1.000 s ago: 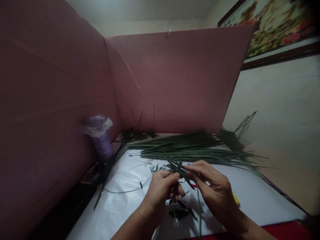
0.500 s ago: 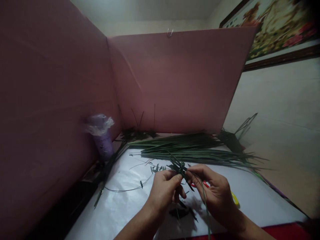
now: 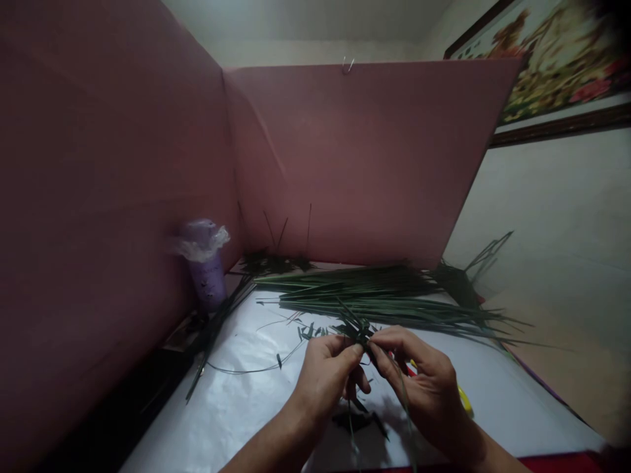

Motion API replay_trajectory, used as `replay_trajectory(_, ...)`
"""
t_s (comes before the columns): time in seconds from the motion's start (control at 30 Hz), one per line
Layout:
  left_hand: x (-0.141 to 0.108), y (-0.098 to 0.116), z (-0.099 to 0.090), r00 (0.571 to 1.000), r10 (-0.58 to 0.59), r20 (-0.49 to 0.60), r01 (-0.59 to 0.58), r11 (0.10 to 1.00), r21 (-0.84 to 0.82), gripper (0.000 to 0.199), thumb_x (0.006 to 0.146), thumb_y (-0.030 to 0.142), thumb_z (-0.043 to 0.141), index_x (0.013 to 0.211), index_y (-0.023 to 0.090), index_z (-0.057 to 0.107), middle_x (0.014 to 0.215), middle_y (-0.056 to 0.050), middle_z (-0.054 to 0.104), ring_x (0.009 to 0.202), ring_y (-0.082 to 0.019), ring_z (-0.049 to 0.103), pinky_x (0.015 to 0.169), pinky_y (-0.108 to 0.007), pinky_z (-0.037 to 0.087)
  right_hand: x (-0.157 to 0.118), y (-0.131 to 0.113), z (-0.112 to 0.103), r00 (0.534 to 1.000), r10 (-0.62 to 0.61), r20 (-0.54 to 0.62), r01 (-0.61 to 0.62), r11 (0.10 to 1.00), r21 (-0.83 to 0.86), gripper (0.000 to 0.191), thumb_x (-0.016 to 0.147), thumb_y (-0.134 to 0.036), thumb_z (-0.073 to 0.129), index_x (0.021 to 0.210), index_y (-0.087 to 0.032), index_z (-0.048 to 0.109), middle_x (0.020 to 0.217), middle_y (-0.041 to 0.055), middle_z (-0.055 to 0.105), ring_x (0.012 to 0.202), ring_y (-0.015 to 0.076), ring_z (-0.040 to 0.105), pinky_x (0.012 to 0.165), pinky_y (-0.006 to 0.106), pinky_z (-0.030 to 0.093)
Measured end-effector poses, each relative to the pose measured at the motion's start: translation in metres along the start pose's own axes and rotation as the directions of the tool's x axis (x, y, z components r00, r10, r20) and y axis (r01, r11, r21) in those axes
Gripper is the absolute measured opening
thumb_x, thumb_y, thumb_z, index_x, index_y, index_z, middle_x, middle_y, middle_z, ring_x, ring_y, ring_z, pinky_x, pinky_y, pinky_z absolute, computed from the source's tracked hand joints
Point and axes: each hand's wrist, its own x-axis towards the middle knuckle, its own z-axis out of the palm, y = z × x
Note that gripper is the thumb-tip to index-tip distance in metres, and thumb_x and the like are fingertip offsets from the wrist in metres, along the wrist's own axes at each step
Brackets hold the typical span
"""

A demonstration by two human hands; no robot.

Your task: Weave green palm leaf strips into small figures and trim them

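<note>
Thumb and forefinger of my left hand [image 3: 328,374] pinch a small dark green bundle of folded leaf strips [image 3: 359,328] over the white table surface. My right hand [image 3: 426,378] is closed at the bundle's right side, its fingertips pressed on the lower part of it. Thin strips hang down from between and below both hands. Narrow leaf ends stick up from the bundle toward the upper left. Partly behind my right hand lies something red and yellow [image 3: 465,402], mostly hidden.
Long green leaves [image 3: 365,289] lie across the back of the white table [image 3: 236,414]. A purple container with clear plastic [image 3: 207,276] stands at the left. Small leaf scraps [image 3: 308,332] lie behind my left hand. Pink panels [image 3: 345,157] rise at the back and left.
My right fingertips have moved slightly down against the bundle, and the dark strip below it is now mostly covered by them. The whole view has shifted a little.
</note>
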Motion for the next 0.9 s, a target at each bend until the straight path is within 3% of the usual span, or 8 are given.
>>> replay_trajectory(0.33,-0.0001,0.0001,0.0005,0.999,0.025,0.023,-0.025,1.0,-0.009,0.028,0.072,0.039,0.055,0.067,0.012,0.055,0.044,-0.001,0.054,0.034,-0.006,0.038,0.04,-0.02,0.026,-0.0017,0.0018,-0.0006,0.99,-0.135,-0.032,0.13,0.984,-0.122,0.013,0.08,-0.011,0.053,0.087,-0.021,0.058,0.078,0.0039,0.06,0.066,0.0146,0.056,0.057,0.026,0.044)
replay_trajectory(0.9,-0.0018,0.0011,0.002,0.998,0.057,0.024,-0.057,0.998,0.024,0.022,0.074,0.031,0.051,0.061,0.013,0.051,0.043,0.0,0.052,0.035,-0.006,0.037,0.04,-0.02,0.027,-0.0056,0.0102,0.0009,0.983,-0.182,-0.006,0.177,0.961,-0.214,0.019,0.078,-0.008,0.054,0.093,-0.021,0.056,0.08,0.0052,0.06,0.068,0.017,0.056,0.057,0.029,0.044)
